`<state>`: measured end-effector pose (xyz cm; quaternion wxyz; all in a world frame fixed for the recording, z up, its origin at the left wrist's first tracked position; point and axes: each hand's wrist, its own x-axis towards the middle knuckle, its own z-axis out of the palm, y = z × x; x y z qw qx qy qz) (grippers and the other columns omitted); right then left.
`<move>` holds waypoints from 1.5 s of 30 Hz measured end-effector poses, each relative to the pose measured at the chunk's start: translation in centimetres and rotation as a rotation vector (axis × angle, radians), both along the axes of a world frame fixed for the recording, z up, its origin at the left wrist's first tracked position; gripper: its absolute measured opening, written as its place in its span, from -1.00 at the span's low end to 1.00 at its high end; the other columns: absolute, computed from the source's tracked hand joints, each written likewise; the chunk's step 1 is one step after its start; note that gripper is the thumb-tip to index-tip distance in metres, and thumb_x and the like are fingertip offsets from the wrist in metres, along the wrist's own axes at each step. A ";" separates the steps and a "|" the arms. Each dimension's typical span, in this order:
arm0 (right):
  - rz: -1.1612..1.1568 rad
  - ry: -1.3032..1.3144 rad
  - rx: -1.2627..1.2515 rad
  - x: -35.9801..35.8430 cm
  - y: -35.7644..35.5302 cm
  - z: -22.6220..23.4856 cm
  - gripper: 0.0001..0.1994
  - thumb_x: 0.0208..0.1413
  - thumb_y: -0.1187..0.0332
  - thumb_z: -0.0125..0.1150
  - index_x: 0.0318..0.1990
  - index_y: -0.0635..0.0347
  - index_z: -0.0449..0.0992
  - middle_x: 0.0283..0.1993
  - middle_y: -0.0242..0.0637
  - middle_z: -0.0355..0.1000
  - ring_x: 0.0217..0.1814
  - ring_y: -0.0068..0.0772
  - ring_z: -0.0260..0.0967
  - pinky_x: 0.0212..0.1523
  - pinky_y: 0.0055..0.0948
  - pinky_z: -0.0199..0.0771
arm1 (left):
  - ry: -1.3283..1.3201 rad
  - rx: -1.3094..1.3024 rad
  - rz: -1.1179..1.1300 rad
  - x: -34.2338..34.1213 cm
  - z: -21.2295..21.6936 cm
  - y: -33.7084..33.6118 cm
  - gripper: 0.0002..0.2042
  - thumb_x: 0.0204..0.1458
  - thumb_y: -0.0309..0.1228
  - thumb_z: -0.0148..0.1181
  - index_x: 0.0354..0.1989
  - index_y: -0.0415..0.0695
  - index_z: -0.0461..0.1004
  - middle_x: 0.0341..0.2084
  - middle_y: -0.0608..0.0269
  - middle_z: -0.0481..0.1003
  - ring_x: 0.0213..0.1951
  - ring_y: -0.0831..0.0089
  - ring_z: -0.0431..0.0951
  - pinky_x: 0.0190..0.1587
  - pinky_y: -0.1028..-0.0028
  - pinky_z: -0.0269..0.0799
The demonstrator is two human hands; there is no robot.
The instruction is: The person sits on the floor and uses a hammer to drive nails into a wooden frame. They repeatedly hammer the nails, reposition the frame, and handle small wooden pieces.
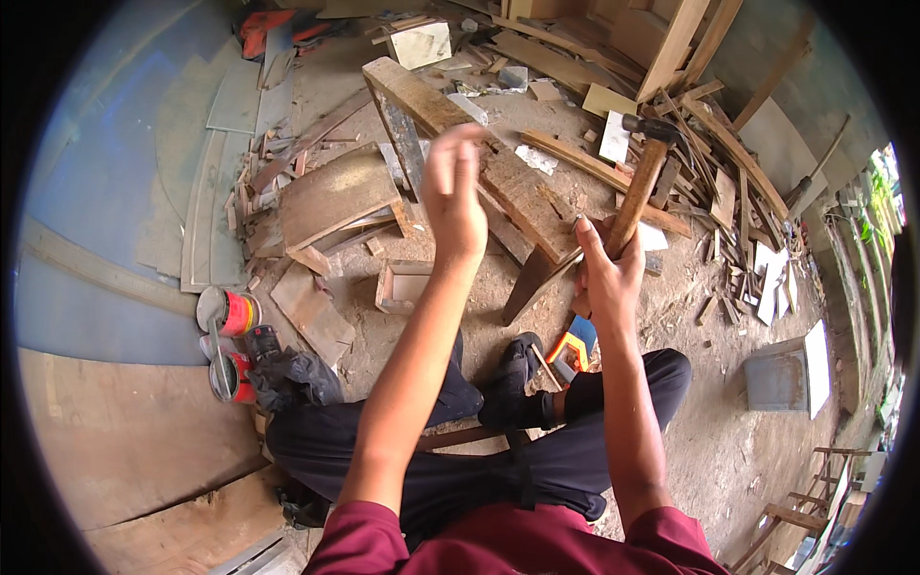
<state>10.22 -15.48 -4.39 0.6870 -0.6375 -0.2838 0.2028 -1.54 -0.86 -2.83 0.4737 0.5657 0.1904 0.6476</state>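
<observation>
My right hand [613,273] is closed around the wooden handle of a hammer [640,192], whose dark metal head points up and away from me. That hand is beside the near end of a small worn wooden bench [522,187], a long plank on legs. My left hand [455,196] is raised over the bench's left side. Its fingertips are smeared by motion, so whether they hold anything small cannot be made out. A handsaw [575,345] with an orange and yellow handle lies by my foot, below my right hand.
Left of the bench is a low wooden stool [340,196], with a small open wooden box [402,286] nearer me. Paint cans [227,311] and a black plastic bag [297,376] sit at left. Scrap wood [752,206] is heaped at right, beyond a grey box [778,376].
</observation>
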 end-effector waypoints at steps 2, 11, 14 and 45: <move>0.014 0.044 0.036 0.2 -0.1 -0.3 -0.68 0.14 0.27 0.40 -0.16 0.24 0.38 -0.32 -0.36 0.49 -0.45 -0.70 0.29 -0.49 -0.65 0.27 | -0.172 -0.356 0.198 -0.1 -1.8 0.6 -0.51 0.22 -0.03 0.12 0.12 -0.19 0.36 0.02 0.12 0.43 0.10 0.38 0.41 0.18 0.27 0.29; 0.035 -0.005 -0.031 0.1 -0.4 0.2 -0.68 0.17 0.28 0.38 -0.13 0.25 0.37 -0.29 -0.34 0.49 -0.40 -0.65 0.34 -0.39 -0.59 0.35 | -0.614 -0.890 -0.809 4.4 -2.8 -0.9 -0.24 0.05 0.21 0.16 0.16 -0.23 0.19 -0.06 0.02 0.43 0.06 0.17 0.44 0.13 0.08 0.36; 0.042 -0.043 -0.049 0.1 -0.3 0.5 -0.68 0.17 0.27 0.37 -0.13 0.26 0.38 -0.28 -0.35 0.46 -0.36 -0.62 0.33 -0.31 -0.53 0.36 | -0.628 -0.877 -0.739 5.0 -3.3 -0.3 -0.62 0.12 -0.04 0.04 -0.18 -0.15 0.38 -0.42 0.26 0.49 -0.37 0.30 0.52 -0.23 0.21 0.50; 0.404 -0.600 -0.536 2.6 -12.0 18.0 -0.79 0.37 0.33 0.01 -0.07 0.35 0.36 -0.54 -0.28 0.35 -0.53 -0.50 0.31 -0.50 -0.33 0.32 | -0.595 -0.986 -0.698 4.3 -2.7 -1.0 -0.69 0.03 -0.18 0.01 -0.21 -0.17 0.35 -0.39 0.18 0.46 -0.33 0.29 0.50 -0.16 0.21 0.50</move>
